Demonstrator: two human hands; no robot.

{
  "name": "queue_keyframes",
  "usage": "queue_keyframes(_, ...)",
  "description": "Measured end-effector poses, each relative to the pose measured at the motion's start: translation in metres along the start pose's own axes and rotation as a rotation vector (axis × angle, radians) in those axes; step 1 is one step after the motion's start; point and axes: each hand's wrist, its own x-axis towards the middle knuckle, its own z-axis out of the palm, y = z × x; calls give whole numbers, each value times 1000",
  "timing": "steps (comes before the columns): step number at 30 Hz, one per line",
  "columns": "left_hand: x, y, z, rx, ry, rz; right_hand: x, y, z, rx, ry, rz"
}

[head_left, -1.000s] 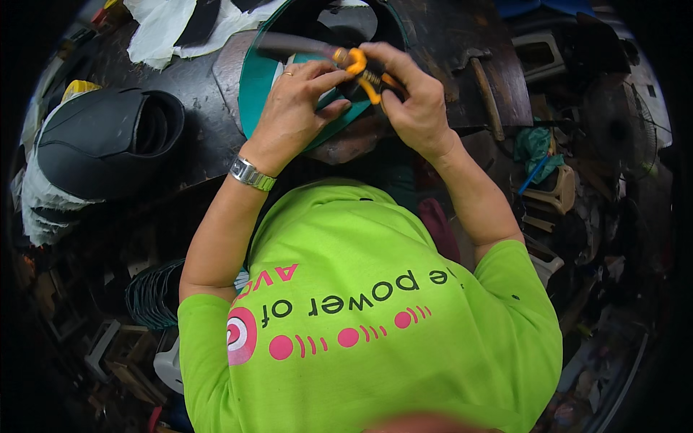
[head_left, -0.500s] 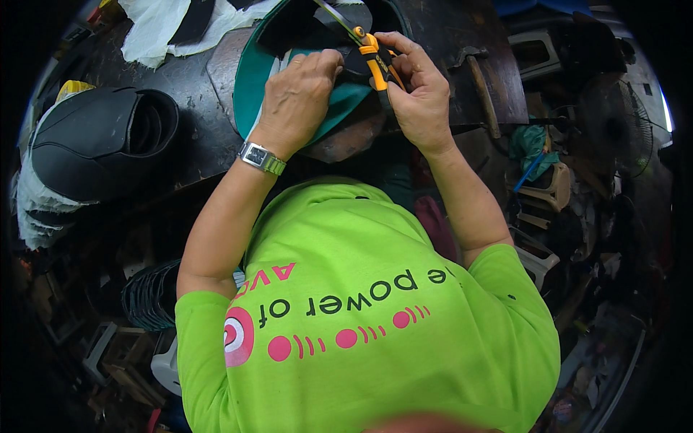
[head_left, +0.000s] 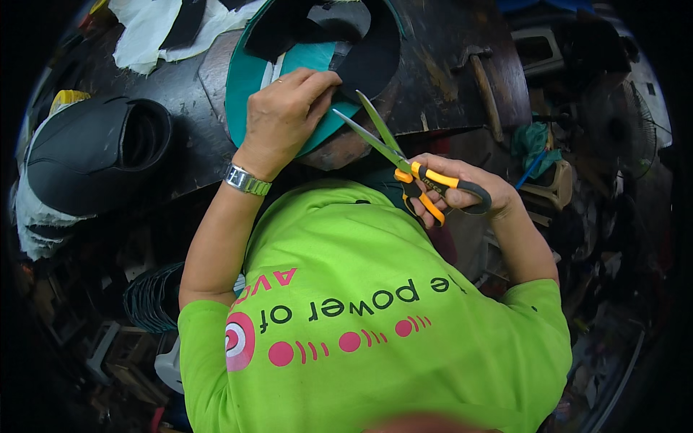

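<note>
My left hand, with a metal watch on its wrist, pinches the near edge of a curved green and black sheet piece. The piece lies at the table's near edge, its green side wrapping round black parts with a pale strip inside. To the right and nearer my body, my right hand grips scissors by their yellow and black handles. Their blades stand apart, pointing up-left toward the piece, with nothing visible between them.
On the dark table lie a hammer at the right and white cloth with black strips at the far left. Nested black curved pieces sit at the left. Beyond the table's right side are a fan and a beige stool.
My right hand has drawn the scissors back from the sheet piece, toward my body and right, and the blades have spread. My left hand has shifted slightly left and nearer, still on the piece.
</note>
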Motion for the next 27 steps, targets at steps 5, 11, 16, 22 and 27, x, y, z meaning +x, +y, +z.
queue_keyframes(5,0,4,-5,-15,-20,17,1,-3,-9,160,61,73)
queue_keyframes(11,1,5,-7,4,-36,81,11,-15,-19,210,28,131)
queue_keyframes(16,1,6,-7,-2,-48,81,19,-13,-27,217,-6,76)
queue_keyframes(22,2,6,-9,2,-66,100,15,-12,-29,147,54,80)
queue_keyframes(27,3,7,-9,8,-85,101,16,-12,-30,163,80,112)
